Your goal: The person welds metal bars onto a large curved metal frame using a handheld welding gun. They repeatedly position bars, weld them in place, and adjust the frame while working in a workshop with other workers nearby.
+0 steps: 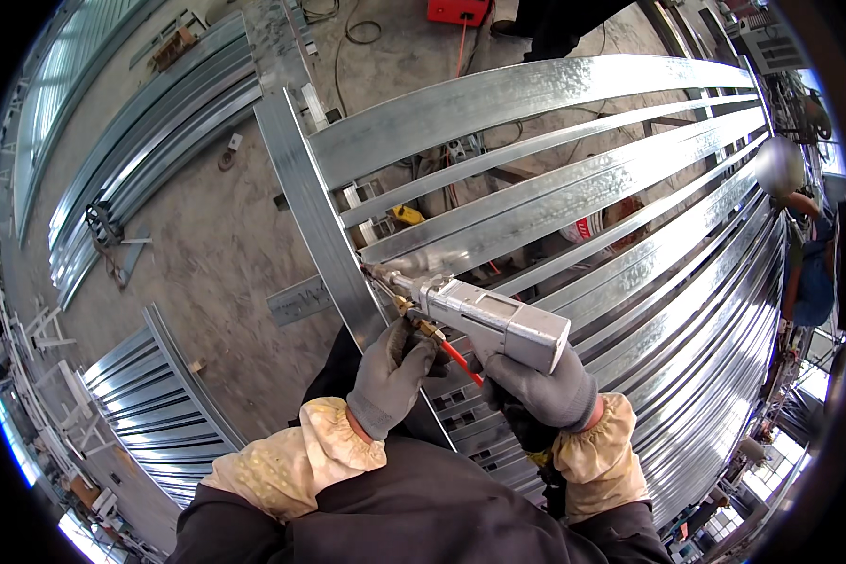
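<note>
My right hand (pixel 545 390), in a grey glove, is closed round the handle of a boxy silver welding gun (pixel 498 318). The gun's nozzle points up and left, to where a slat meets the long steel rail (pixel 305 188) of a galvanized frame. My left hand (pixel 390 376), also gloved, is closed at the brass fitting (pixel 421 321) of a red hose (pixel 461 359) beneath the gun; its fingertips are partly hidden. Several wide and narrow metal slats (pixel 573 221) run rightward from the rail. Whether the nozzle touches the metal I cannot tell.
Curved metal sections (pixel 160 141) lie on the concrete floor at the left, with a smaller slatted panel (pixel 155 404) nearer me. A red machine (pixel 458 10) stands at the far side beside a person's dark-clothed legs (pixel 559 28). Another person (pixel 808 273) is at the right edge.
</note>
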`<state>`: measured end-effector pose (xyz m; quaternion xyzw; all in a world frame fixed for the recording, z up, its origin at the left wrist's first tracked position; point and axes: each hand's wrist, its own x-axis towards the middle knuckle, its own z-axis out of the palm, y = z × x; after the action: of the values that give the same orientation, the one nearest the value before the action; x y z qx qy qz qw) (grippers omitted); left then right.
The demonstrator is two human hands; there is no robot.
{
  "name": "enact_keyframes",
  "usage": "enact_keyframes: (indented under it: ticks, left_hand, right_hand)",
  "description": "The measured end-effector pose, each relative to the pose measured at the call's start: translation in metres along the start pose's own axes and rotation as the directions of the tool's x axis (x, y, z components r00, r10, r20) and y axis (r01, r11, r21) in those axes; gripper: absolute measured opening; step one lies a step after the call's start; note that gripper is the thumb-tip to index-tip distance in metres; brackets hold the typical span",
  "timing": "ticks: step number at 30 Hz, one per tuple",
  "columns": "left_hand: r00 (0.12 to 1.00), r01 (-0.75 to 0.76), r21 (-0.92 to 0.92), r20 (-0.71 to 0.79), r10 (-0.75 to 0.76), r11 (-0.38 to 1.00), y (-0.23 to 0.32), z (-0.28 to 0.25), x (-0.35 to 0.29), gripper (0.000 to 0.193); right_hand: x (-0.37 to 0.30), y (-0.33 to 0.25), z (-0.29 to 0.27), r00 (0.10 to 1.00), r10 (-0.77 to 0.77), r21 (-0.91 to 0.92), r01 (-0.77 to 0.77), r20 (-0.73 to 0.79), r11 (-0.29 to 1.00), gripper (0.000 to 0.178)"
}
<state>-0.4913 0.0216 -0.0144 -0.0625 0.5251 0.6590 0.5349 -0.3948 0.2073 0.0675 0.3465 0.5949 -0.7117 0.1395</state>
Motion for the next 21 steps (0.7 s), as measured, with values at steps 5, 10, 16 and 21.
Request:
enact_keyframes:
  ticks: [5, 10, 16, 21]
  left_hand:
    - [0.999, 0.002, -0.048, -0.044, -0.004, 0.999, -0.0002, 0.0026, -0.0017, 0.027]
    - [1.0, -0.003, -0.01, -0.012, 0.003, 1.0, -0.0025, -0.0019, 0.0, 0.028]
    - [1.0, 0.007, -0.01, -0.007, -0.007, 1.0, -0.0002, -0.0003, -0.0019, 0.029]
    - [1.0, -0.001, -0.01, 0.025, 0.001, 1.0, -0.0035, -0.0041, -0.0012, 0.031]
  right_hand:
    - [-0.0004, -0.0009, 0.0015, 1.0, -0.003, -0.002, 0.003, -0.019, 1.0, 0.041]
    - [0.0007, -0.0036, -0.0005, 0.997, 0.073, -0.005, -0.073, 0.017, 0.997, 0.042]
    - [-0.0019, -0.0013, 0.0024, 0.999, 0.035, 0.041, -0.036, 0.029, 0.999, 0.043]
    - [-0.004, 0.0027, 0.0044, 1.0, -0.011, 0.066, 0.009, 0.024, 0.998, 0.033]
